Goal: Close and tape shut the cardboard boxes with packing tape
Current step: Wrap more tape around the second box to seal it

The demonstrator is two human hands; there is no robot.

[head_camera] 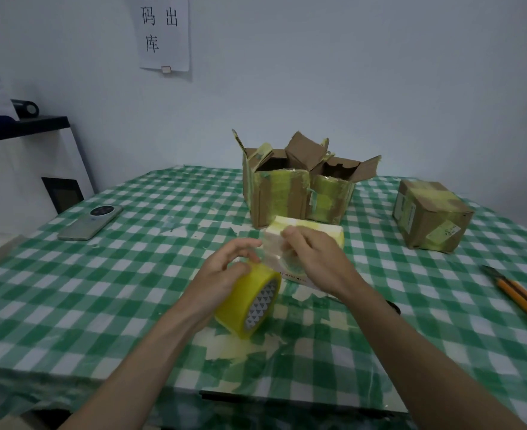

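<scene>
two hands [225, 268] [315, 259] — holding yellow tape roll [249, 301].

White carton [305, 240]: near face largely hidden behind right hand [315, 259].
Orange-and-black utility knife [518, 294]: cut off by right edge.
Wall paper sheet [164, 32]: top cropped.
Carton lettering: too blurred to read.

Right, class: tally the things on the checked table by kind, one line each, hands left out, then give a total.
Open cardboard boxes: 2
Closed brown taped box: 1
Small white box by the hands: 1
Yellow tape roll: 1
Phone: 1
Orange utility knife: 1
Total: 7
</scene>
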